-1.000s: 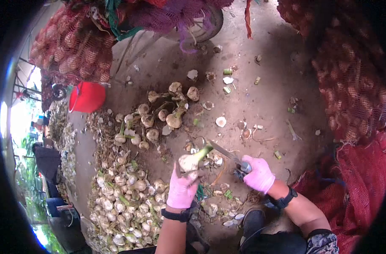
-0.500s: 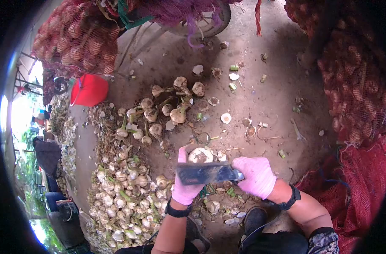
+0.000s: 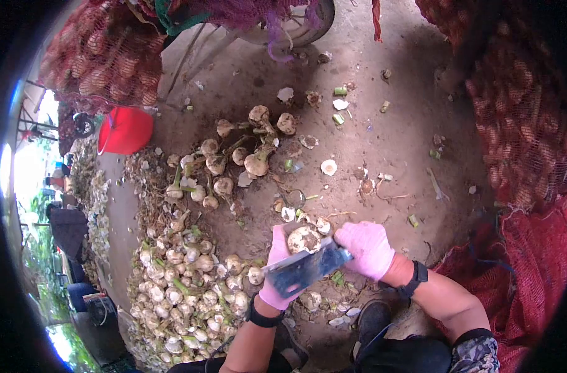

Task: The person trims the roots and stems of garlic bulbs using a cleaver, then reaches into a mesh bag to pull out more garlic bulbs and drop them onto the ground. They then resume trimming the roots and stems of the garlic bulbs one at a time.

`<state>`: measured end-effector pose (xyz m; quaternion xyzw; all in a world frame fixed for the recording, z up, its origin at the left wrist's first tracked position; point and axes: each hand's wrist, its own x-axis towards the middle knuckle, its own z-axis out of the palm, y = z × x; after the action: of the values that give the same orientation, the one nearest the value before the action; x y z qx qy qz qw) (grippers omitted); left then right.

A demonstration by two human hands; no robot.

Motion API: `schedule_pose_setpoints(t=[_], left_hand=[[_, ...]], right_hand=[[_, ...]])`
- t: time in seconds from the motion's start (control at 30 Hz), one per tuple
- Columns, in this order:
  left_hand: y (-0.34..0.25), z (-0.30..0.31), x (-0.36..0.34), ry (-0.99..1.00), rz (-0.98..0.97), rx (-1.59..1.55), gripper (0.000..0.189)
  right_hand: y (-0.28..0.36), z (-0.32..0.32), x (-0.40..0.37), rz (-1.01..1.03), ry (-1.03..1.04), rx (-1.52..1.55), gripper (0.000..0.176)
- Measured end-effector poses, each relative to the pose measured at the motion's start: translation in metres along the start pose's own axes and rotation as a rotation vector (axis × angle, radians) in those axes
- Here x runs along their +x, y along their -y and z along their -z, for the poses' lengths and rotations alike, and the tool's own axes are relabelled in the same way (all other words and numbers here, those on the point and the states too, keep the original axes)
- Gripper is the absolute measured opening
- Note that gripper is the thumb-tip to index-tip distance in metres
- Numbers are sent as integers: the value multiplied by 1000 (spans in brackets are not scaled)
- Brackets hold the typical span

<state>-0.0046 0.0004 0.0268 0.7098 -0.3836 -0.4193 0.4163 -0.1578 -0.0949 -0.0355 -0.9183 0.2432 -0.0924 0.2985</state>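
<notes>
A whitish garlic bulb with a brown patch on top sits in my left hand, which wears a pink glove and is closed round it. In my right hand, also gloved in pink, is the handle of a broad dark cleaver. The blade slants down to the left, in front of the bulb and over part of my left hand. Its upper edge is against or very close to the bulb's near side. Trimmed bulbs lie heaped to the lower left, and untrimmed bulbs with stems lie ahead.
Full red mesh sacks stand at the upper left and right. A red bucket is at the left, a wheel at the top. Loose red netting lies at the right. Cut stem pieces and peelings dot the floor.
The cleaver has tilted, its far end dropping toward the lower left. More of the bulb's top shows, and my right hand has shifted slightly left and up. The whole view has shifted a little.
</notes>
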Motion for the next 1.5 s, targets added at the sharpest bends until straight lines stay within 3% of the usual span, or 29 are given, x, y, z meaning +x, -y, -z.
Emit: schedule_pose_setpoints(t=[0.07,0.1,0.13,0.23,0.27,0.3,0.33,0.37,0.4,0.47,0.53,0.6,0.67,0.8,0.87,0.97,1.03,1.07,1.27,1.37,1.4,1.47,1.5], left_hand=[[3,2,-3,20,73,125,59],[3,2,-13,34,35,31,67],[7,5,-16,8,-127,211,58],[20,41,5,-36,194,281,59],[22,63,15,84,296,405,55],[51,90,21,232,354,556,57],[45,113,28,480,511,874,62],[40,131,34,689,656,928,71],[64,160,28,721,447,999,72],[35,164,47,464,455,977,68],[38,147,77,64,330,810,66],[62,124,125,-152,105,865,63],[73,96,168,-303,19,998,61],[99,65,206,-289,22,1243,56],[115,54,198,-188,-139,1174,51],[94,33,151,-38,56,500,47],[94,18,118,-121,-102,473,46],[88,15,105,-23,-1,292,45],[72,-2,57,-57,-175,456,45],[43,2,50,-111,-474,730,40],[30,4,48,-113,-477,736,40],[5,12,45,-91,-479,846,40],[12,20,44,-110,-519,786,39]], right_hand=[[-18,-1,9,-360,48,-20,15],[-46,4,13,-579,36,-14,15],[-63,6,6,-565,-176,-2,18],[-54,2,0,-496,-305,6,23],[-51,-4,1,-446,-364,50,24],[-50,-4,4,-503,-262,82,21],[-51,-6,6,-502,-268,89,21],[-53,-8,6,-523,-232,111,20],[-56,-11,6,-545,-191,133,20],[-57,-20,8,-556,-160,161,19],[-55,-21,16,-550,-138,178,17],[-50,-21,20,-547,-83,207,15],[-52,-22,16,-535,-82,198,14],[-53,-15,3,-552,-94,265,13],[-52,-9,-3,-583,-80,283,13],[-44,-8,-5,-622,-75,333,13],[-41,-10,-6,-512,-145,332,12],[-36,-5,-4,-518,-144,332,12],[-10,28,8,-352,-61,223,14],[-5,33,7,-307,-67,193,16],[-12,30,5,-304,-71,197,16],[-41,16,0,-373,-12,110,17],[-52,15,2,-596,84,69,19]])
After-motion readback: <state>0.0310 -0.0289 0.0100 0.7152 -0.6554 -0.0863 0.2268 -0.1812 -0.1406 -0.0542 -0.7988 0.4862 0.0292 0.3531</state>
